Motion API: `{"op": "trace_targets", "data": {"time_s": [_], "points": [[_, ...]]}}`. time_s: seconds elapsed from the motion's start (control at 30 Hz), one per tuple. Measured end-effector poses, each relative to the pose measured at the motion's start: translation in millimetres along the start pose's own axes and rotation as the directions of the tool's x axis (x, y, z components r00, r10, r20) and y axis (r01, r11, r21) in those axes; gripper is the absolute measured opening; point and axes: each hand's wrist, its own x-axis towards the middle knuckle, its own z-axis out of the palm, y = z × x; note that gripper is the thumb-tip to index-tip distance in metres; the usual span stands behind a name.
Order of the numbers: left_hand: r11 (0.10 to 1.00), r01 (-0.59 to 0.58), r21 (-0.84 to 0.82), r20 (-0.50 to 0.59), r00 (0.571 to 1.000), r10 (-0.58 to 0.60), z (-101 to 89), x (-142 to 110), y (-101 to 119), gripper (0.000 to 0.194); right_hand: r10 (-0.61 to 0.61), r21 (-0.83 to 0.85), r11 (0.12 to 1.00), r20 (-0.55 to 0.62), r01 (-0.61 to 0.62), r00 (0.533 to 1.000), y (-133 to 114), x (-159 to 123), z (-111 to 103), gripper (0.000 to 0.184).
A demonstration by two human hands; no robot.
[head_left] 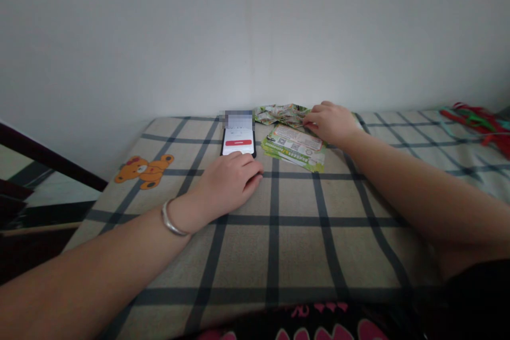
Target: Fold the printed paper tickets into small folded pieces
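Note:
A smartphone point(239, 135) with a lit white screen and a red button lies on the checked tablecloth; the top of its screen is blurred out. My left hand point(235, 183), wearing a silver bangle, rests at the phone's lower edge with curled fingers and nothing visible in them. To the phone's right are several overlapping green-and-white printed cards point(294, 146). Crumpled green printed packets point(281, 113) lie behind them along the wall. At the packets' right end, my right hand point(332, 121) has its thumb and fingertips closed on an edge; part of it is hidden.
The checked tablecloth point(251, 244) covers a table against a pale wall point(255, 32). A flat teddy bear picture point(145, 170) lies at the left. Red and green material point(482, 125) is heaped at the far right. Dark wooden bars point(51, 154) stand beyond the left edge.

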Motion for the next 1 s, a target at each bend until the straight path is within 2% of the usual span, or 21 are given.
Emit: {"op": "trace_targets", "data": {"time_s": [0.17,0.3,0.43,0.57,0.7,0.83,1.0], "points": [[1.0,0.001,-0.011,0.022,1.0,0.0,-0.8,0,0,0.025,0.014,-0.011,1.0,-0.016,-0.014,1.0,1,0,3,0.029],[1.0,-0.012,-0.025,0.026,1.0,0.013,-1.0,0,-1,0.024,0.046,0.099,0.994,-0.075,-0.038,0.996,0,-5,2,0.026],[1.0,-0.018,-0.02,0.026,0.999,0.019,-1.4,-1,-1,0.023,0.023,0.226,0.974,-0.123,0.005,0.992,-3,-15,-4,0.025],[1.0,-0.026,0.006,0.023,0.999,0.026,-1.3,-1,-1,0.021,-0.131,0.357,0.925,-0.027,0.132,0.991,-7,-30,-19,0.024],[0.999,-0.035,0.016,0.011,0.999,0.035,-0.8,0,-1,0.021,-0.28,0.428,0.875,0.065,0.227,0.958,-13,-50,-33,0.034],[0.999,-0.036,0.016,0.021,0.999,0.036,-1.5,-1,0,0.02,-0.272,0.448,0.871,0.102,0.2,0.957,-18,-63,-38,0.047],[0.999,-0.033,0.022,0.044,0.999,0.032,-1.9,-2,0,0.021,-0.311,0.427,0.876,0.148,0.223,0.939,-24,-63,-36,0.05]]}}
